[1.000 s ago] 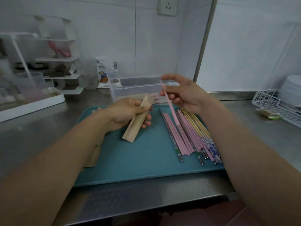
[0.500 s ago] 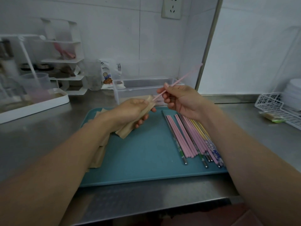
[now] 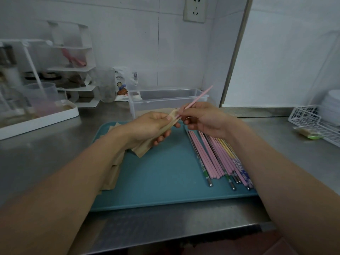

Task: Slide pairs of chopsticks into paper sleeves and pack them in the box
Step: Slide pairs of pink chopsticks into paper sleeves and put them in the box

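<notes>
Pink, stiff, slender chopstick (image 3: 197, 99) is entering the limp brown paper sleeve (image 3: 156, 136); right hand (image 3: 204, 119) is pinching it mid-shaft, left hand (image 3: 147, 128) is gripping the sleeve.

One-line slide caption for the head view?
Right hand feeds pink chopsticks into a paper sleeve held by left hand over teal tray.

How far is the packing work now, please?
Done: some brown sleeves seem to lie in the clear plastic box. In hand: left hand holds a brown paper sleeve; right hand feeds in pink chopsticks. Left: many loose chopsticks on the teal tray.
</notes>
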